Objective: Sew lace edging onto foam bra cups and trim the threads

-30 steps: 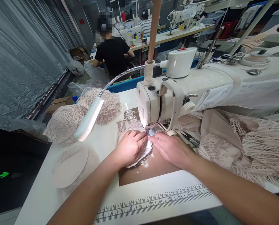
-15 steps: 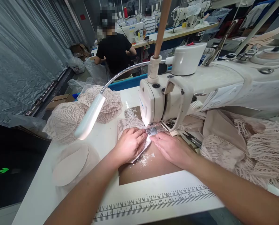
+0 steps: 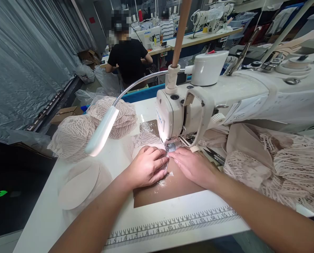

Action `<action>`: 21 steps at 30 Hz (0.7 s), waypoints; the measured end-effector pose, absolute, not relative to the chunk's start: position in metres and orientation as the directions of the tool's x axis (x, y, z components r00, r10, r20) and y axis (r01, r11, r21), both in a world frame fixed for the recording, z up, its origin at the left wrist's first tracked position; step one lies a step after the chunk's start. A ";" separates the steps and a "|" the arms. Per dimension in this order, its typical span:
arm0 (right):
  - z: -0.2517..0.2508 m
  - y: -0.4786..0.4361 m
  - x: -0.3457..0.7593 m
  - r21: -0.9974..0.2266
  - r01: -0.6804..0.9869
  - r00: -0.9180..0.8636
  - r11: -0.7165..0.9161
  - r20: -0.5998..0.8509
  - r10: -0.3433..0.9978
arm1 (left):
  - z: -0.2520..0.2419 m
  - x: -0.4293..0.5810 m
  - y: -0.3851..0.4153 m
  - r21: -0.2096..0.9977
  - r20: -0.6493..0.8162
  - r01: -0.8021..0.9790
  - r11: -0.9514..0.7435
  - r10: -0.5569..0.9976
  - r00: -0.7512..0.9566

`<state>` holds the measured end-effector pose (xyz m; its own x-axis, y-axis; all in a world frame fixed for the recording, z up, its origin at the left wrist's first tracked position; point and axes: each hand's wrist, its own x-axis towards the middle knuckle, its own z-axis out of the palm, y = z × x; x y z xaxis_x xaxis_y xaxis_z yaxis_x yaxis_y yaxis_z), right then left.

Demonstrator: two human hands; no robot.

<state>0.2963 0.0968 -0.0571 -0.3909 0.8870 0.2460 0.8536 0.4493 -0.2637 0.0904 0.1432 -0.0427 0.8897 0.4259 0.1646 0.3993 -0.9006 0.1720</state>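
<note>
A sewing machine [image 3: 170,116] stands over the work, its presser foot between my two hands. Pale pink lace fabric [image 3: 143,140] lies under the foot and spreads out behind my left hand. My left hand [image 3: 148,167] rests on the lace with its fingers curled together, holding it just left of the foot. With bunched fingertips, my right hand [image 3: 192,163] holds the edge of the lace at the right, close to the left fingertips. Both hands are over a brown sheet [image 3: 167,193] on the table; the fingers hide most of the seam area.
Lace cup stacks [image 3: 115,117] and smooth oval pads [image 3: 79,186] sit at left, below a gooseneck lamp [image 3: 101,131]. Black snips [image 3: 215,155] and piled lace pieces [image 3: 286,168] lie at right. A ruler strip [image 3: 172,226] runs along the front edge. A person [image 3: 129,58] sits ahead.
The lace by my left hand has shifted away from me, and less of it shows between the hands. My left fingers have curled and spread a little; the right hand barely moved.
</note>
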 end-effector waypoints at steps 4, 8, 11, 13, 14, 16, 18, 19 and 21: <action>-0.057 0.095 0.295 -0.171 0.854 -0.458 0.492 0.204 0.865 | -0.044 0.088 0.147 0.166 0.175 0.359 -0.918 0.386 0.906; -0.059 0.094 0.295 -0.142 0.859 -0.456 0.493 0.229 0.860 | -0.044 0.086 0.149 0.172 0.175 0.360 -0.917 0.388 0.905; -0.061 0.094 0.294 -0.146 0.868 -0.434 0.474 0.236 0.869 | -0.044 0.088 0.146 0.181 0.168 0.391 -0.903 0.420 0.892; -0.062 0.095 0.293 -0.144 0.879 -0.414 0.455 0.243 0.877 | -0.044 0.091 0.144 0.173 0.160 0.421 -0.890 0.447 0.880; -0.062 0.095 0.293 -0.140 0.884 -0.406 0.446 0.243 0.881 | -0.044 0.092 0.143 0.168 0.156 0.435 -0.885 0.459 0.874; -0.062 0.096 0.292 -0.130 0.892 -0.396 0.434 0.239 0.887 | -0.044 0.093 0.141 0.161 0.145 0.444 -0.881 0.466 0.873; -0.060 0.096 0.292 -0.127 0.895 -0.392 0.427 0.232 0.890 | -0.044 0.094 0.141 0.158 0.140 0.442 -0.883 0.463 0.875; -0.060 0.096 0.292 -0.129 0.896 -0.390 0.426 0.232 0.891 | -0.044 0.095 0.141 0.155 0.139 0.444 -0.882 0.465 0.875; -0.058 0.095 0.291 -0.136 0.897 -0.385 0.421 0.230 0.894 | -0.045 0.095 0.141 0.145 0.140 0.453 -0.879 0.472 0.870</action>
<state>0.2914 0.0952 -0.0577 -0.3849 0.8938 0.2303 0.8968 0.4212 -0.1357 0.0953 0.1405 -0.0449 0.8704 0.4719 0.1401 0.4534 -0.8794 0.1450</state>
